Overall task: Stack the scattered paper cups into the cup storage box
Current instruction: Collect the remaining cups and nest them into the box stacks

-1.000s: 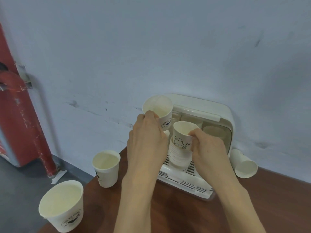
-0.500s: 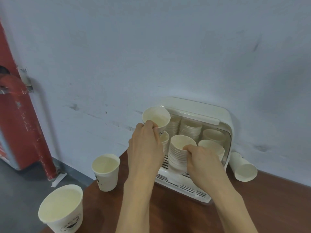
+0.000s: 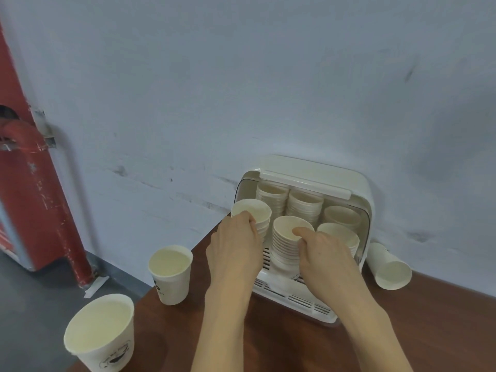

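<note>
The white cup storage box (image 3: 359,189) stands open against the wall and holds several stacks of paper cups. My left hand (image 3: 236,245) grips a paper cup (image 3: 253,210) that sits on the front left stack. My right hand (image 3: 322,251) presses the top cup of the front middle stack (image 3: 285,237), thumb inside its rim. Two loose cups stand upright on the table at the left: one (image 3: 171,275) close to the box, one (image 3: 100,334) at the near corner. A third cup (image 3: 387,267) lies on its side to the right of the box.
The brown table (image 3: 429,331) ends in a corner at the left, with grey floor beyond. A blue-grey wall rises right behind the box. A red pipe (image 3: 40,189) runs down the wall at the far left.
Both hands came down. The right hand's cup went fully onto the middle stack. The left hand's cup dropped from above the box onto the front left stack.
</note>
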`<act>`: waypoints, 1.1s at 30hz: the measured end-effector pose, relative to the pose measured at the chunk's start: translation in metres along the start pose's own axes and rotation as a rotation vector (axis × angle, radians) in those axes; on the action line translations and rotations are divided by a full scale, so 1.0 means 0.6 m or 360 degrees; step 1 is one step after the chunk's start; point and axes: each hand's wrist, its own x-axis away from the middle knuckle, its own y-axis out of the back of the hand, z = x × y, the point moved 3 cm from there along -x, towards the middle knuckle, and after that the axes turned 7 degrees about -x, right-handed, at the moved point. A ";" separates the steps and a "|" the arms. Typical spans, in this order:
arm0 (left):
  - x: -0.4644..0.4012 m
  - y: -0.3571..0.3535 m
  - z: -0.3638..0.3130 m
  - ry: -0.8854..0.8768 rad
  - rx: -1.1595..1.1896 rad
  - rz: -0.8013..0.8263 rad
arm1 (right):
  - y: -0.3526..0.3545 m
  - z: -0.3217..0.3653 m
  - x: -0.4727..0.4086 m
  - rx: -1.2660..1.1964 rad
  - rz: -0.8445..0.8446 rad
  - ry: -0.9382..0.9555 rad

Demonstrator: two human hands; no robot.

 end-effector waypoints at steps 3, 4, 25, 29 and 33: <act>0.003 -0.006 -0.001 0.0012 -0.0034 0.0041 | 0.000 -0.001 -0.001 0.0004 -0.0011 0.0012; 0.004 -0.008 -0.002 0.0009 -0.0043 0.0050 | -0.001 -0.002 -0.002 0.0000 -0.0009 0.0012; 0.110 0.052 -0.053 -0.0273 0.0161 -0.0047 | 0.079 0.005 0.103 -0.0348 -0.0301 -0.0012; 0.155 0.083 -0.034 -0.0324 0.0059 -0.0006 | 0.086 0.010 0.159 -0.0339 -0.0240 -0.0119; 0.205 0.116 -0.014 -0.0347 0.0088 0.0012 | 0.100 0.028 0.203 -0.0297 -0.0168 -0.0157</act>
